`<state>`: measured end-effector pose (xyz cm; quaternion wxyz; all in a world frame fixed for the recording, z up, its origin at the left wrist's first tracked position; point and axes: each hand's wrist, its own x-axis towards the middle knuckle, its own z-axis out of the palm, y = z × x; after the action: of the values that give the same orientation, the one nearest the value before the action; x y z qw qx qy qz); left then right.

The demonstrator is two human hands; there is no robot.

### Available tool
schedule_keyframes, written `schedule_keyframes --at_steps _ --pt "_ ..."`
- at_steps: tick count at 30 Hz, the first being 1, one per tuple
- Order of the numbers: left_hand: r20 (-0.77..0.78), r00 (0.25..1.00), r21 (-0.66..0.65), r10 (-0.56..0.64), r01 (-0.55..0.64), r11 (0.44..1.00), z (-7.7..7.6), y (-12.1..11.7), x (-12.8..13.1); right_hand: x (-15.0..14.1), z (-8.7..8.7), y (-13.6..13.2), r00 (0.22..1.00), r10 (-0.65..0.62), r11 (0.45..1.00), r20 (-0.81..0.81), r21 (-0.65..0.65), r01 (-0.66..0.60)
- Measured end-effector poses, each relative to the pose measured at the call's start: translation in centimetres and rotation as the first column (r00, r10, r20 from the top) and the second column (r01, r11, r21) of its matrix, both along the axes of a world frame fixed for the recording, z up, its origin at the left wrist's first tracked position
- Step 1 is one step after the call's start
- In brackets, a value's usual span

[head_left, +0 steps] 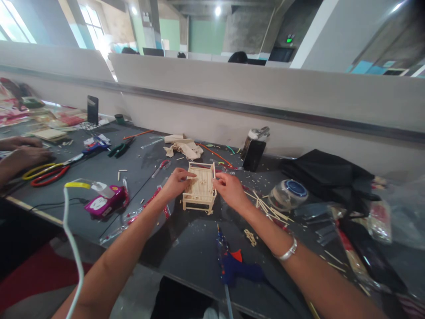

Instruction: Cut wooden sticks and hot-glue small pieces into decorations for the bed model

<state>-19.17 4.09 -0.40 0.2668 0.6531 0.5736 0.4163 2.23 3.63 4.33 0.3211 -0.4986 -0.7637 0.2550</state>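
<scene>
A small bed-like frame of pale wooden sticks, with a slatted top, railed ends and short legs, stands on the dark table between my hands. My left hand grips its left side, the index finger reaching over the slats. At the opposite side my right hand pinches the rail near the far right corner post. Small wooden bits lie on the slats. In front of the frame rests a blue glue gun, its nozzle toward the frame. A little heap of short wooden pieces lies beside my right forearm.
Loose sticks and a clear jar with a blue lid are at right. A phone leans at the back near crumpled cloth. A purple device, scissors and another person's hands are left.
</scene>
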Motion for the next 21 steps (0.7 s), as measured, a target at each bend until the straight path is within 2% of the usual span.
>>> schedule_keyframes --at_steps 21 --pt "-0.042 0.999 -0.006 -0.025 0.025 1.000 0.82 0.17 -0.06 0.06 -0.07 0.08 0.999 0.010 1.000 -0.034 -0.016 -0.011"
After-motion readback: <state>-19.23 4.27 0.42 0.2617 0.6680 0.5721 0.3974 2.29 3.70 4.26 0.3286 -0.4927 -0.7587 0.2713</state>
